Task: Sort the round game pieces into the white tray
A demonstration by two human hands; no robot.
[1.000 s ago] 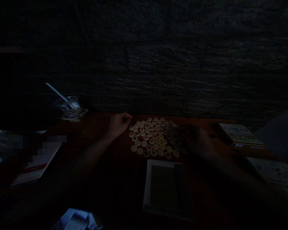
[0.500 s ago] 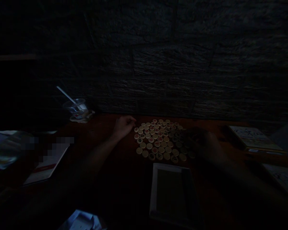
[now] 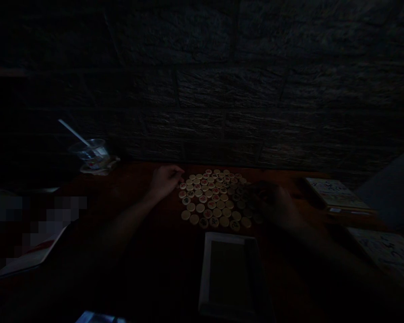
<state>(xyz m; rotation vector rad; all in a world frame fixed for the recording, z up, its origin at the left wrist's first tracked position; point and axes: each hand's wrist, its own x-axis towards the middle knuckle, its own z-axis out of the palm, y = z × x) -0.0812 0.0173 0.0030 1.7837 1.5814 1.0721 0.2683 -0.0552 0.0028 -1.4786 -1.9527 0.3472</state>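
Note:
Several round, pale xiangqi pieces (image 3: 218, 204) lie in a loose cluster on the dark wooden table, some showing red or black characters and others plain. At the cluster's left edge, my left hand (image 3: 165, 180) rests with its fingers loosely bent and a little apart, the tips beside the outermost pieces. Nothing shows in it. My right hand (image 3: 278, 204) is at the right edge, its fingers reaching over the pieces there. Deep shadow hides those fingertips and whatever they touch. Just in front of the cluster lies an open, shallow rectangular box (image 3: 207, 264) with a pale rim.
A clear plastic cup (image 3: 94, 154) with a white straw stands at the back left. Two flat printed boxes (image 3: 336, 194) (image 3: 385, 251) lie to the right. A pale flat item with a red stripe (image 3: 37, 253) is at the left. The stone wall (image 3: 222, 98) rises behind the table (image 3: 134, 172).
My view has turned slightly right, so everything appears farther left. Both hands stay at their sides of the cluster, the left fingertips now very close to the outermost piece.

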